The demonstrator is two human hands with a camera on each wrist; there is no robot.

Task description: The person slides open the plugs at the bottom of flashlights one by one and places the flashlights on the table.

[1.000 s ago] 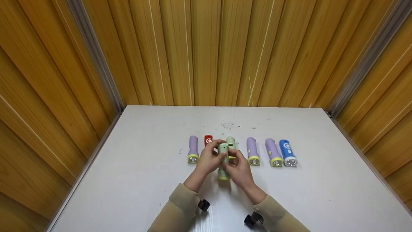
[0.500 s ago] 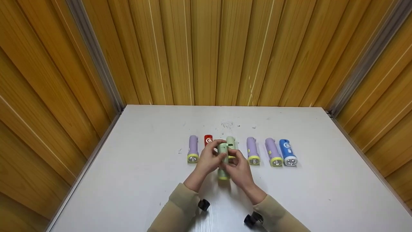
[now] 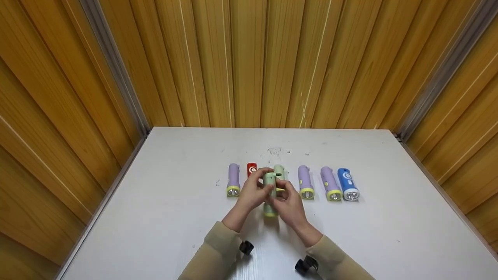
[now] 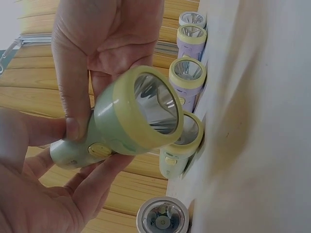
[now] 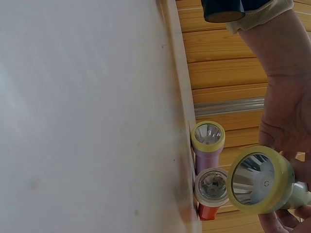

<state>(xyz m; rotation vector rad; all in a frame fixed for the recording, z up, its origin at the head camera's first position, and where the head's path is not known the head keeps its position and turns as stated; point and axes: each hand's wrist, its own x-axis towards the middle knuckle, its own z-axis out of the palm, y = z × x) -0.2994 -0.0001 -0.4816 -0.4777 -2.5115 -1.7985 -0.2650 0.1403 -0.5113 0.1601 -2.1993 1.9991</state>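
Note:
In the head view, both hands grip one pale green flashlight point(image 3: 270, 210) with a yellow rim, held above the table. My left hand point(image 3: 252, 193) curls its fingers and thumb around the tail end. On the other side my right hand point(image 3: 291, 205) pinches the body. The left wrist view shows the lens of this flashlight point(image 4: 116, 114) facing the camera, unlit, with a yellow switch point(image 4: 99, 150) on its side. Behind the hands, a second green flashlight point(image 3: 279, 171) and a red one point(image 3: 252, 168) lie partly hidden.
A purple flashlight point(image 3: 233, 181) lies left of the red one. To the right are two more purple flashlights point(image 3: 305, 182) point(image 3: 330, 182) and a blue one point(image 3: 347, 183), lenses toward me. The white table point(image 3: 155, 202) meets wood-panelled walls point(image 3: 249, 62).

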